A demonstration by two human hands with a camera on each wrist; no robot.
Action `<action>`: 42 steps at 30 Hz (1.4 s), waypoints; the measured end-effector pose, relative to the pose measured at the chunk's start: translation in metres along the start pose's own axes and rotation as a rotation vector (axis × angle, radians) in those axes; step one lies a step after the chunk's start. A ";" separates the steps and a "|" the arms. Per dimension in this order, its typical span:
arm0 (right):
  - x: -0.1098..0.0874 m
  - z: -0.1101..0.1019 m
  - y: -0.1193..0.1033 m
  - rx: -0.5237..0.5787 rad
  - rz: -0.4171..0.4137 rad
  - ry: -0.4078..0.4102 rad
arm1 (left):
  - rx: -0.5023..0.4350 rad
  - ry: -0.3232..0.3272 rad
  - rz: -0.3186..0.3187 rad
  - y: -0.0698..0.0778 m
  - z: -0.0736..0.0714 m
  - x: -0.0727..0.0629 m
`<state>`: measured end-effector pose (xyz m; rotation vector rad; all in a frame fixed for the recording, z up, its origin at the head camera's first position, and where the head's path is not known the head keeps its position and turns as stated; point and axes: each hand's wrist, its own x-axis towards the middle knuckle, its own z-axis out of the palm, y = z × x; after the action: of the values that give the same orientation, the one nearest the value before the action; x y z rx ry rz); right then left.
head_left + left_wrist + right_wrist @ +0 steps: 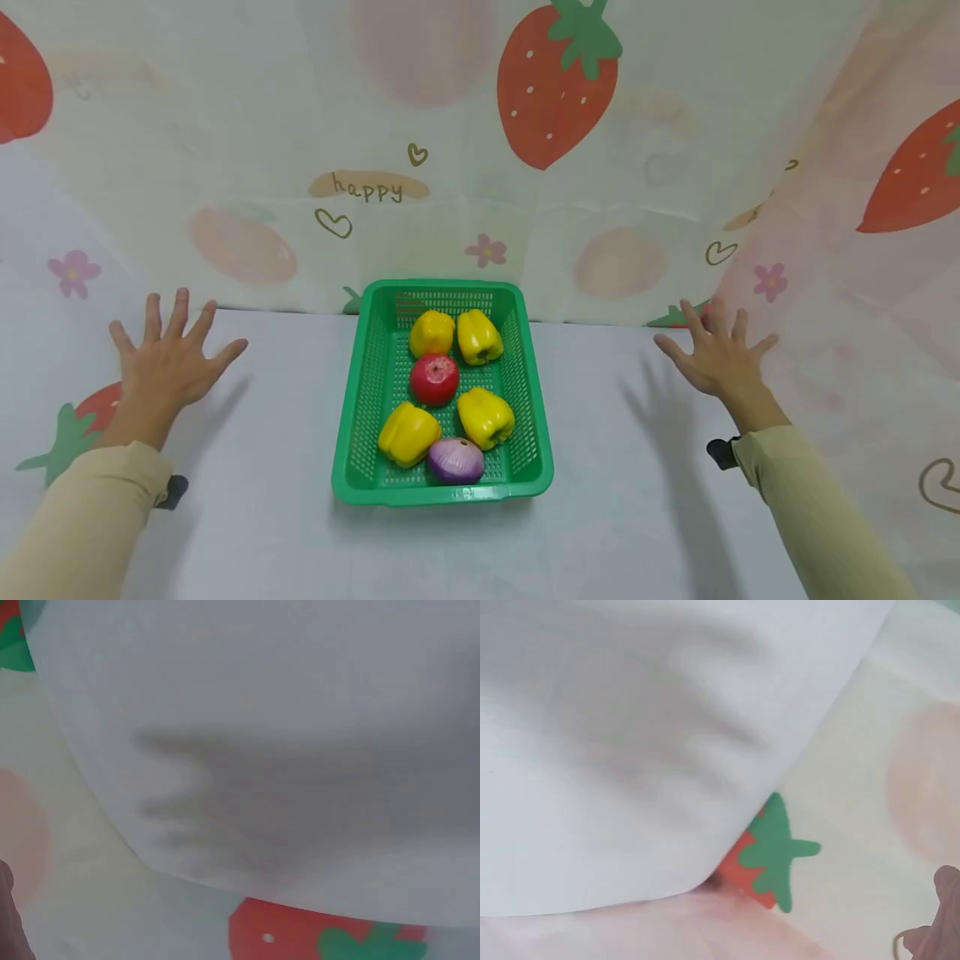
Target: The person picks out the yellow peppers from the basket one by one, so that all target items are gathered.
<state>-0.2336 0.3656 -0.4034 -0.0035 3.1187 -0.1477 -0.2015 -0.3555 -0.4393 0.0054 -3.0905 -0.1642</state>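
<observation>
Head view, evenly lit, soft shadows (pixel 663 417) inward of the fingers (pixel 178 315), small glints on yellow peppers (pixel 480 337); left wrist view, dim, blurred shadow (pixel 300 787) above-right of the fingertips (pixel 6 878); right wrist view, brighter

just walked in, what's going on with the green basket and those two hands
A person holds both hands up with the fingers spread, the left hand and the right hand on either side of a green basket. Neither hand is touching or holding anything. The basket sits on a white table with four yellow bell peppers, a round red fruit and a purple onion inside.
</observation>
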 end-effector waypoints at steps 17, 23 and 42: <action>0.001 -0.030 -0.070 -0.004 -0.157 -0.073 | 0.038 0.025 0.148 0.074 -0.024 0.017; -0.003 -0.036 -0.094 0.078 -0.247 -0.139 | 0.045 0.007 0.236 0.101 -0.026 0.013; -0.012 -0.026 -0.147 0.618 -0.437 -0.404 | 0.030 -0.090 0.497 0.145 -0.002 -0.003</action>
<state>-0.2217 0.2222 -0.3630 -0.6134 2.5002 -0.9647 -0.1984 -0.2116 -0.4222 -0.7762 -3.0608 -0.0974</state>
